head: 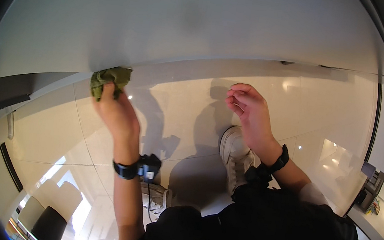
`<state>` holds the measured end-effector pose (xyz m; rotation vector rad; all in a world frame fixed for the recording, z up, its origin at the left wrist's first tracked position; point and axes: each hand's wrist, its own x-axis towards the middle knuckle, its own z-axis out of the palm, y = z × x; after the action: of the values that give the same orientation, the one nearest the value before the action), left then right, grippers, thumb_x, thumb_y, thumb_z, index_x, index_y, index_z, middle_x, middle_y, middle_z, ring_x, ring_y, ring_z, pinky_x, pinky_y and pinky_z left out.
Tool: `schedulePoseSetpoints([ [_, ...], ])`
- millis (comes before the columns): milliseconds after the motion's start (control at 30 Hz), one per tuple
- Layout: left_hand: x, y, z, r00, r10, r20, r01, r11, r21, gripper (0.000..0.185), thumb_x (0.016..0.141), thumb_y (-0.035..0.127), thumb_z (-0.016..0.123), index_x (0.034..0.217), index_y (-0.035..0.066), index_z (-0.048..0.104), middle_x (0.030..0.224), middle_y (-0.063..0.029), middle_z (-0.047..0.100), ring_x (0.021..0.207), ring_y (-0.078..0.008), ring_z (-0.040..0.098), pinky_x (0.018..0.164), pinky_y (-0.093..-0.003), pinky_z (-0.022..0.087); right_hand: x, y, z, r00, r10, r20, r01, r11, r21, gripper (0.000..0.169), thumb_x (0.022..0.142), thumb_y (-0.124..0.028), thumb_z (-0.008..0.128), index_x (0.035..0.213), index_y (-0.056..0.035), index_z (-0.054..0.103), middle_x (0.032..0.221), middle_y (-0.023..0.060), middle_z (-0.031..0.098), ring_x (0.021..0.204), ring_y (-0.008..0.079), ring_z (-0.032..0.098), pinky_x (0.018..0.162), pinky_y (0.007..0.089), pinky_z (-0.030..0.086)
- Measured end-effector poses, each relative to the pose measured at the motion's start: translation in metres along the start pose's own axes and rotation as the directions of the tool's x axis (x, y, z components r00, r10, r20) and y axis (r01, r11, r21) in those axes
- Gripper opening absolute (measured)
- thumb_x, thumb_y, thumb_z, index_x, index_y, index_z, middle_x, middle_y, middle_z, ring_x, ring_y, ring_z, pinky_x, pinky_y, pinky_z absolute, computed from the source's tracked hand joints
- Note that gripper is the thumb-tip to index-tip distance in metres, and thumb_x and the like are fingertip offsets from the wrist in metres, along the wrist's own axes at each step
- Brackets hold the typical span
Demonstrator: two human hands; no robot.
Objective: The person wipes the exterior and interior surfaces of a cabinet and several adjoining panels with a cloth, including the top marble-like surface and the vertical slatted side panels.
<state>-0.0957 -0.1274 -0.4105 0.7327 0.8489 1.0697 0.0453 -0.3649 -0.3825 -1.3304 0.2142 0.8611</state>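
A crumpled green cloth is gripped in my left hand, at the lower edge of a large, smooth grey panel. The cloth appears to meet that edge, and part of it is covered by my fingers. Off to the right, my right hand hangs in the air over the floor with fingers loosely curled and apart, holding nothing. Each wrist wears a black strap; the left one carries a small boxy device with a cable.
Glossy beige floor tiles spread below, showing shadows and reflections. My shoe stands beneath the right arm. White and black chairs are at lower left. A white surface with items lies at far right.
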Motion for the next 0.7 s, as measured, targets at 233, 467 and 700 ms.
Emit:
schedulePoseSetpoints([
  [233, -0.052, -0.036, 0.077, 0.748, -0.524, 0.408, 0.586, 0.809, -0.036, 0.033, 0.089, -0.005, 0.054, 0.121, 0.0, 0.05, 0.113, -0.0113, 0.061, 0.103, -0.0205, 0.059, 0.094, -0.0327, 0.046, 0.012, -0.007, 0.009, 0.996, -0.066, 0.064, 0.064, 0.997, 0.031, 0.019, 0.094, -0.011, 0.055, 0.111, -0.0052, 0.059, 0.105, 0.0064, 0.062, 0.095, 0.0162, 0.061, 0.089, 0.0299, 0.049],
  [467, -0.072, -0.043, 0.1, 0.737, -0.554, 0.386, 0.467, 0.831, 0.301, 0.03, 0.095, 0.006, 0.05, 0.124, 0.001, 0.044, 0.113, -0.0123, 0.06, 0.105, -0.0224, 0.058, 0.097, -0.0363, 0.044, 0.0, -0.015, 0.054, 0.903, -0.41, 0.127, 0.428, 0.881, -0.201, 0.04, 0.094, -0.012, 0.062, 0.129, -0.0074, 0.044, 0.125, 0.0091, 0.05, 0.106, 0.018, 0.058, 0.091, 0.0328, 0.048],
  [700, -0.085, -0.022, 0.106, 0.463, -0.656, 0.595, 0.734, 0.661, 0.157, 0.055, 0.097, 0.017, 0.057, 0.139, 0.002, 0.026, 0.137, -0.0138, 0.047, 0.13, -0.0225, 0.043, 0.112, -0.0366, 0.03, 0.026, -0.02, 0.012, 0.964, -0.254, -0.084, 0.256, 0.967, 0.013, 0.038, 0.093, 0.002, 0.045, 0.131, 0.0005, 0.044, 0.116, 0.0085, 0.059, 0.096, 0.0152, 0.06, 0.089, 0.0308, 0.049],
])
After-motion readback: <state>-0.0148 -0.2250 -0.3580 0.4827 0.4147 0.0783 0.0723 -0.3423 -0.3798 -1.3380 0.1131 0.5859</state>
